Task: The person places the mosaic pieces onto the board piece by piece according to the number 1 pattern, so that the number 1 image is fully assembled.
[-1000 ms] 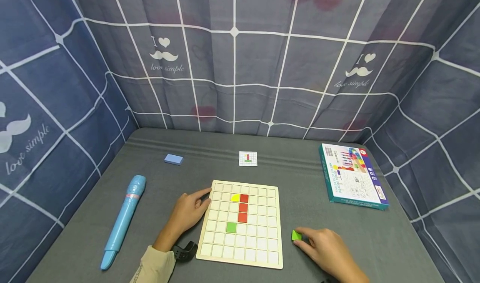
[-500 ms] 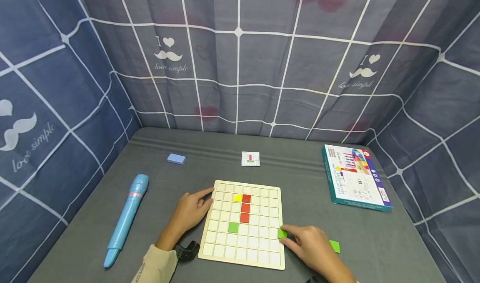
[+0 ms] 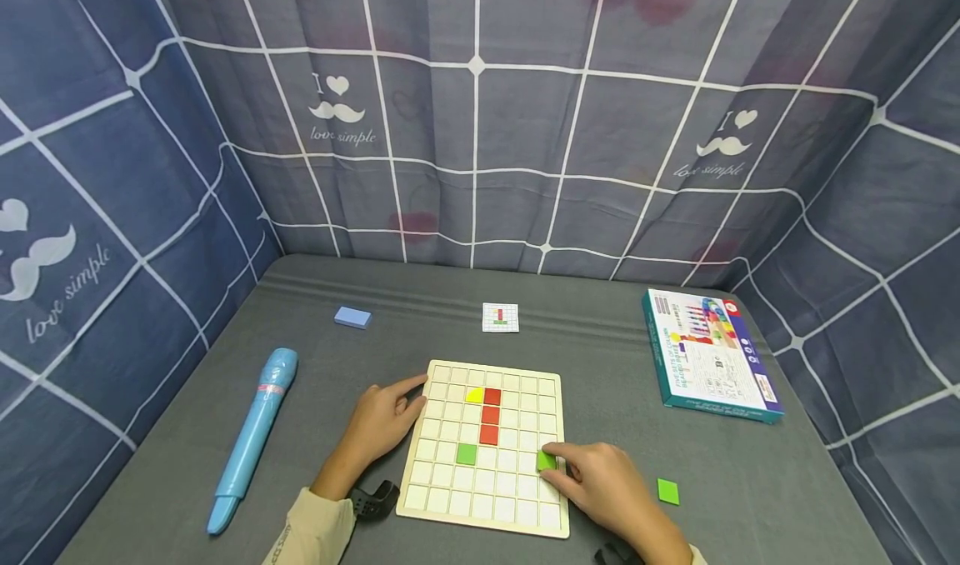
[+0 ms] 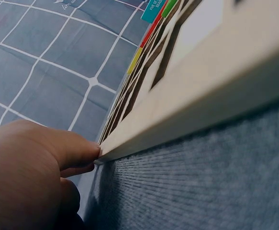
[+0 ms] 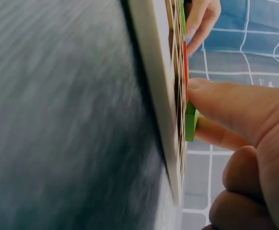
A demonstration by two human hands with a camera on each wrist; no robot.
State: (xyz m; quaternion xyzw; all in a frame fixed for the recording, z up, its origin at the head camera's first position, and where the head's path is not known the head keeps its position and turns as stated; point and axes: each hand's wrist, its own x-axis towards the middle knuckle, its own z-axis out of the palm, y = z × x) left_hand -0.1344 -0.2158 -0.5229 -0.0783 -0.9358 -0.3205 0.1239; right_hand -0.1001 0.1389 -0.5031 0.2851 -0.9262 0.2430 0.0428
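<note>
Between thumb and forefinger, my right hand (image 3: 600, 482) pinches a green square tile (image 3: 546, 461) over the right side of the wooden grid board (image 3: 517, 502). The right wrist view shows this green tile (image 5: 191, 122) close to the board's surface. My left hand (image 3: 381, 419) touches the board's upper left edge with its fingertips. On the board lie a yellow piece (image 3: 475, 395), three red tiles (image 3: 490, 415) in a column, and a green tile (image 3: 467, 454) lower left of them. Another green tile (image 3: 667, 492) lies on the table right of my right hand.
A small pattern card (image 3: 500, 317) lies behind the board, with a blue block (image 3: 352, 317) to its left. At the left is a long blue tube-shaped case (image 3: 255, 440). A teal-edged printed box (image 3: 712, 355) lies at the back right. Grid-patterned curtains surround the grey table.
My right hand has moved left with its green tile, from the table to over the board's right side. The second green tile has come into sight behind it. My left hand stays on the edge.
</note>
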